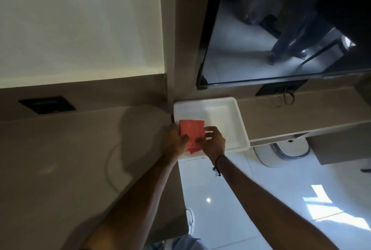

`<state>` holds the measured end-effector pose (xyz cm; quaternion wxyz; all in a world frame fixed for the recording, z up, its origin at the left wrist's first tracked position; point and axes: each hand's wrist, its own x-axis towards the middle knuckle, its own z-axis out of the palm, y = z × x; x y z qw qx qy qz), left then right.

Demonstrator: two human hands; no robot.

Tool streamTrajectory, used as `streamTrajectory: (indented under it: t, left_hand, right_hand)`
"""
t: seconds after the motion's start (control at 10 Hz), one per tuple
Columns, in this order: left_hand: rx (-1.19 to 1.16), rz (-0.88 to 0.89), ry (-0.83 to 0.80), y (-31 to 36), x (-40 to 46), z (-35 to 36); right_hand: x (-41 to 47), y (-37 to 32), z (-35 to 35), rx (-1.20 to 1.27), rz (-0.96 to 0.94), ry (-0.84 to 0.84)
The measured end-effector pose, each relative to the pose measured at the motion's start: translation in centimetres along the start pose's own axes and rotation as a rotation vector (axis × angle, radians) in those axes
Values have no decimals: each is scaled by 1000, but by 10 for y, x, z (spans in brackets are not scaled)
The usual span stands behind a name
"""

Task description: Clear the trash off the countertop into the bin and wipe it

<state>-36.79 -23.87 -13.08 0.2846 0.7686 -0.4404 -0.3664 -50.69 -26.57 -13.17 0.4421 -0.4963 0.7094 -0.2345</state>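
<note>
Both hands meet over the near left part of a white tray [240,121] that sits in the gap between two stretches of brown worktop [70,159]; the left hand [174,141] pinches the left edge of a folded red cloth [191,135] between thumb and fingers, and the right hand [214,141] pinches its right edge the same way, so the cloth hangs just above the tray floor or is barely touching it, I cannot tell which; the visible worktop carries no loose trash at all, which suggests the clearing part is already done; whether the wiping is finished or yet to begin cannot be settled from this view, since the surface shows no wet streaks and the cloth looks neatly folded; the hands may be either taking it up or setting it down; a pale round-topped bin [281,154] stands on the glossy floor below the right-hand worktop, well apart from the hands; a dark screen [281,29] hangs on the wall above the tray; as for writing, a few dark marks curve along the bin's lid but are too small and blurred to read, and no brand or label shows on the cloth, tray or screen.
</note>
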Motion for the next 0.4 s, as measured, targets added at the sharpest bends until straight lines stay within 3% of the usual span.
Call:
streamTrajectory:
  t: [0.2,0.4]
  left_hand:
    - [169,-42,97,6,24,-1]
    - [362,177,332,0,14,-75]
  right_hand:
    - [37,-4,-10,-54,40,-97]
    - [7,-42,-49,275,-89,-118]
